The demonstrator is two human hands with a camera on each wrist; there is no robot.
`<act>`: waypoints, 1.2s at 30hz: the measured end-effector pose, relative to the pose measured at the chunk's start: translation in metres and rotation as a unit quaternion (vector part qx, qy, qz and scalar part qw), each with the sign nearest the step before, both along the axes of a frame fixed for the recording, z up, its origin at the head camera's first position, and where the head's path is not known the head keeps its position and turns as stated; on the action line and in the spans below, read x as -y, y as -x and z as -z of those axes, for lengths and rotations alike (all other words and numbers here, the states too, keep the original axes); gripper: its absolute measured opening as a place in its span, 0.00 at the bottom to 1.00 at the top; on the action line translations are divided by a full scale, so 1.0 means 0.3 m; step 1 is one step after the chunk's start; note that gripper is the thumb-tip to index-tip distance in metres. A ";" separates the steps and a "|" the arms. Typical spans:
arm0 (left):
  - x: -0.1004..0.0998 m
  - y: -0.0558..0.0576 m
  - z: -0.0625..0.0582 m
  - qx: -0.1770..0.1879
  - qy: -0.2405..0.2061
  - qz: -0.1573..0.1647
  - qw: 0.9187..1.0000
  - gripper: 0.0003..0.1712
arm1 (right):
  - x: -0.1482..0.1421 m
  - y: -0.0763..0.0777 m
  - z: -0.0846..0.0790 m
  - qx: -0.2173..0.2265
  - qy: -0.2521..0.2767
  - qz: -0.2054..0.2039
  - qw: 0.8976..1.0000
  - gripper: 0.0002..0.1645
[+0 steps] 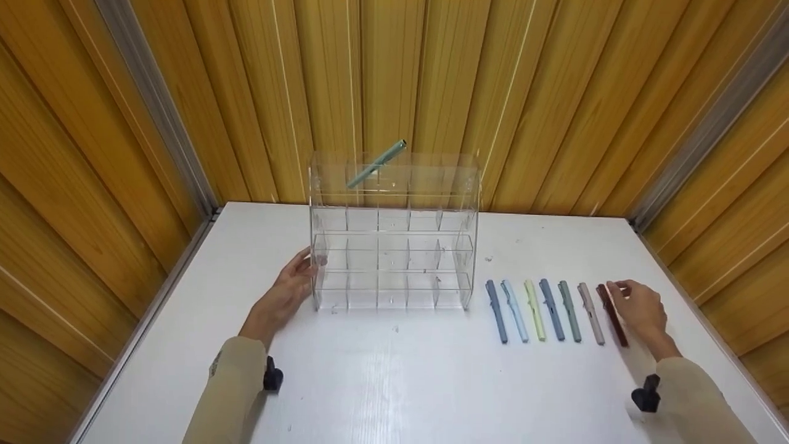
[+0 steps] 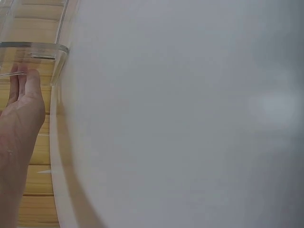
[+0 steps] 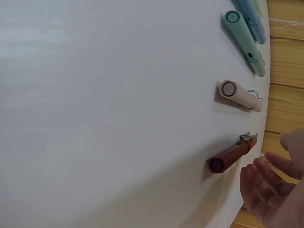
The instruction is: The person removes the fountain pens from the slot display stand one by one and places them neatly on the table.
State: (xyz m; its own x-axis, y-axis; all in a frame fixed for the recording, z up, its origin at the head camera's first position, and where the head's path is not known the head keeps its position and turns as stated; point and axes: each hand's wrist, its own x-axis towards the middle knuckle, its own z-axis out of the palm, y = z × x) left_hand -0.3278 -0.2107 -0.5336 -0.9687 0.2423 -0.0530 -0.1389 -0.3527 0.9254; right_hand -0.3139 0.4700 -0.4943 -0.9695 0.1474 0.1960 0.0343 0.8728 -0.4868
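Observation:
A clear acrylic rack (image 1: 392,291) with stepped, divided compartments stands at the table's middle back. At its left side is my left hand (image 1: 291,288), the fingertips (image 2: 32,80) touching the side panel with fingers fairly straight. A teal pen (image 1: 377,164) lies slanted at the rack's top tier. On the right, my right hand (image 1: 641,308) is beside a dark red pen (image 1: 613,316), the last in a row. The right wrist view shows a gap between this hand's loosely bent fingers (image 3: 266,178) and that pen; they hold nothing.
Left of the dark red pen lie a greyish-pink pen (image 1: 592,313), a green pen (image 1: 569,311), a yellow-green pen (image 1: 535,310), a light blue pen (image 1: 515,311) and two darker blue ones. Wood-patterned panels (image 1: 394,74) enclose the white table (image 1: 394,376) behind and at both sides.

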 end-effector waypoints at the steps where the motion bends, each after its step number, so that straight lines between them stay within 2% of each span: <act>1: -0.002 0.000 -0.001 0.001 -0.003 0.003 1.000 0.41 | 0.005 0.001 -0.013 -0.010 0.002 -0.001 1.000 0.30; 6: 0.004 0.001 -0.006 0.008 -0.005 0.012 1.000 0.42 | 0.062 0.014 -0.082 -0.045 0.026 -0.024 0.998 0.26; 12: 0.028 0.004 -0.016 0.011 -0.004 0.015 1.000 0.42 | 0.166 0.032 -0.153 -0.072 0.076 -0.077 0.992 0.23; 15: 0.026 0.008 -0.020 0.019 0.008 0.015 1.000 0.43 | 0.208 0.030 -0.188 -0.057 0.112 -0.095 0.988 0.25; 23: 0.022 0.012 -0.025 0.033 0.038 0.015 0.999 0.48 | 0.322 0.036 -0.283 0.025 0.204 -0.109 0.973 0.33; 29: 0.020 0.009 -0.033 0.026 0.033 0.012 0.999 0.51 | 0.413 0.052 -0.346 0.018 0.232 -0.143 0.962 0.30; 36: 0.013 0.007 -0.035 0.030 0.020 -0.002 0.999 0.43 | 0.512 0.074 -0.400 0.011 0.234 -0.169 0.957 0.28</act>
